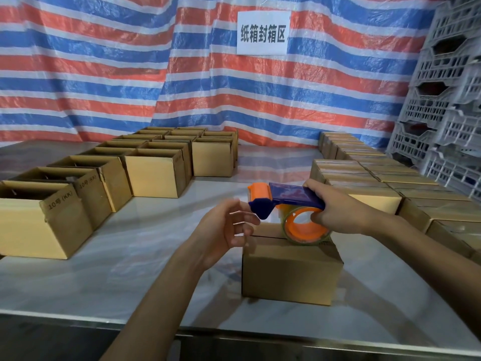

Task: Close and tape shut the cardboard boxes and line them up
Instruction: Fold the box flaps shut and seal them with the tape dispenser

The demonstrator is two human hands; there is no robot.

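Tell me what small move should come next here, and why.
Probably the left hand should steady the closed box while the right hand draws the tape dispenser along its top seam: the flaps are shut, the seam looks untaped, and the dispenser is right over it, with the left hand open beside it.

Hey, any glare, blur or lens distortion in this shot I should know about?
Head view: the glossy table mirrors the striped tarp near its far edge; the wide-angle lens bows the stacked crates at right; the left hand looks slightly soft; the sign is readable.
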